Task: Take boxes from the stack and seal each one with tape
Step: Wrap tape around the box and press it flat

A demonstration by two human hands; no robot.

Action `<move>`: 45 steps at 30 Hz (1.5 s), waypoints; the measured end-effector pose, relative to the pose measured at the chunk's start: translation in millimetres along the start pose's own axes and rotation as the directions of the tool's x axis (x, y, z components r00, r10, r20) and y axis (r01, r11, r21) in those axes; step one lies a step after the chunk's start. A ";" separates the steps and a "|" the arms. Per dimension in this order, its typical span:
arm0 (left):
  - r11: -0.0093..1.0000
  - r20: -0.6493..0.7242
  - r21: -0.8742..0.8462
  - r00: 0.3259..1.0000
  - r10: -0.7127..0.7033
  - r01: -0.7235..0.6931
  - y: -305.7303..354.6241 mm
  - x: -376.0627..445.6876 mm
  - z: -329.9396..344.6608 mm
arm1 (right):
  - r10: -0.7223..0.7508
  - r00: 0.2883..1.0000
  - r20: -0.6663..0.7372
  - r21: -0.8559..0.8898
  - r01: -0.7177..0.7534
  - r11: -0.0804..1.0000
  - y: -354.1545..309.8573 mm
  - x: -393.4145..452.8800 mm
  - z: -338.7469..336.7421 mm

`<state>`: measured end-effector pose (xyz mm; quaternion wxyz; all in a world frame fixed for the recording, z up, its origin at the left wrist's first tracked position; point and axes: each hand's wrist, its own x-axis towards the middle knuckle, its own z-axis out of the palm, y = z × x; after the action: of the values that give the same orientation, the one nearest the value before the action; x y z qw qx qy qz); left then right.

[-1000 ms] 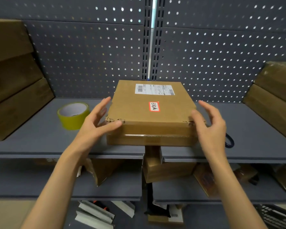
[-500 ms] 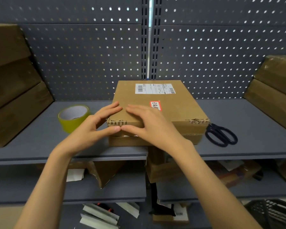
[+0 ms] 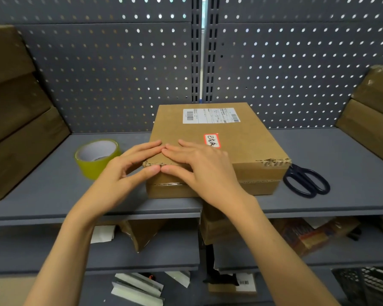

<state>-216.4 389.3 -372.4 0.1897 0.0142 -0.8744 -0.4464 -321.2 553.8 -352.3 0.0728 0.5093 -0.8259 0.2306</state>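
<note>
A flat brown cardboard box with a white shipping label and a small red-edged sticker lies on the grey shelf. My left hand and my right hand meet at its front left corner. Both press there with straight fingers on the lid and thumbs on the front face. A strip of clear tape shows along the front seam below them. A roll of yellow-green tape stands on the shelf just left of the box, beside my left hand.
Dark scissors lie on the shelf right of the box. Stacked brown boxes lean at the far left and far right. A perforated panel backs the shelf. Lower shelves hold cardboard and paper items.
My right hand moved from the box's right side across to its front left corner beside my left hand, which uncovered the scissors. Both hands now lie flatter on the lid.
</note>
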 end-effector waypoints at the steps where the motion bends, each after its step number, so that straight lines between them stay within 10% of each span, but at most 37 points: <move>1: 1.000 -0.014 -0.009 1.000 -0.007 0.007 1.3 -0.2 0.7 | -0.002 1.000 -0.003 -0.002 0.002 1.000 -0.1 0.5 0.5; 11: 1.000 0.119 -0.021 0.993 0.025 -0.023 -8.9 -2.0 -7.1 | 0.011 1.000 -0.021 0.030 -0.010 1.000 2.6 -1.9 0.3; 34: 0.999 -0.030 -0.042 0.999 0.018 -0.019 -3.7 -5.8 3.9 | 0.035 0.995 -0.092 0.114 -0.024 0.993 4.2 -2.8 3.5; 45: 0.962 -0.493 0.268 0.865 0.095 0.048 13.1 -28.4 19.7 | -0.026 0.995 -0.095 -0.002 0.026 1.000 -0.7 -5.3 2.8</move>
<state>-195.0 418.0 -381.6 0.4117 0.1446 -0.8480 -0.3009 -317.7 556.5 -356.4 0.1151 0.5083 -0.8149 0.2535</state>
